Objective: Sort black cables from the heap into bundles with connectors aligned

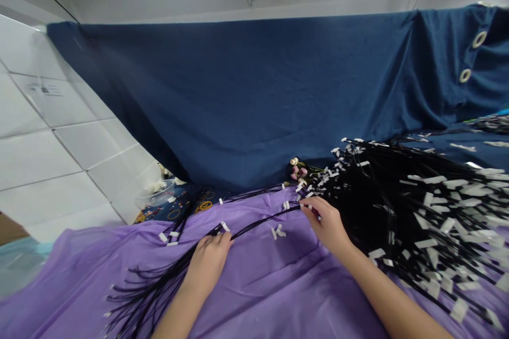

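Note:
Thin black cords with small white tags lie on a purple cloth. My left hand is closed over a small bunch of these cords that fans out toward the lower left. One cord arcs from there to my right hand, which pinches its tagged end at the edge of a big heap of tagged black cords on the right.
A dark blue cloth hangs as a backdrop behind the work surface. Small pink artificial flowers sit at its foot. A clear plastic container stands at the left by a white tiled wall. Loose white tags dot the purple cloth.

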Demonstrator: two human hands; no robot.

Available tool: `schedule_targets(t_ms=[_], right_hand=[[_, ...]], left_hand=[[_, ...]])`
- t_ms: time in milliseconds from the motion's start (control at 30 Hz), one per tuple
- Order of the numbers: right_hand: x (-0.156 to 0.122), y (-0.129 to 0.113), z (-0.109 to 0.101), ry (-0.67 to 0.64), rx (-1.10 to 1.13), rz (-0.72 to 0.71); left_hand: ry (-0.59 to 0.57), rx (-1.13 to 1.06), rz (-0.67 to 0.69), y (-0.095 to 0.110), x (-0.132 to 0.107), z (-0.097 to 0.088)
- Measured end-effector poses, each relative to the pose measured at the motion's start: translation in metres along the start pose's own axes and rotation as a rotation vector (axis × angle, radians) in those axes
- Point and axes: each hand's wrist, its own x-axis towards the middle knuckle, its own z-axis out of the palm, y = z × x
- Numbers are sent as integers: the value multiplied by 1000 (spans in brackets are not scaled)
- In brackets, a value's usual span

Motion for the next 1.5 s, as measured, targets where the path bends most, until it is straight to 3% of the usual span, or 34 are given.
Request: schedule_targets(t_ms=[267, 500, 667, 833, 933, 1167, 1367, 1500], right_hand=[[-1, -3, 1, -7, 13, -6], [-5, -2, 5, -74, 33, -13], [-9, -11, 11, -164, 71, -46], [-15, -19, 23, -254, 136, -107], [-20, -21, 30, -285, 162, -122], [-28, -31, 39, -332, 207, -136], [-31, -36, 44, -333, 221, -169], [-34, -38, 46, -326, 233, -203]], left_hand=[[-52, 65, -78, 5, -1, -6], [-2, 15, -216, 5, -2, -4], [86, -231, -364, 1, -3, 3], [286, -620, -372, -2, -1, 11], [337, -810, -377, 3, 0, 11], [330, -1074, -335, 27, -2, 8], [237, -1265, -303, 47, -3, 19], [173, -1325, -267, 55, -6, 16]])
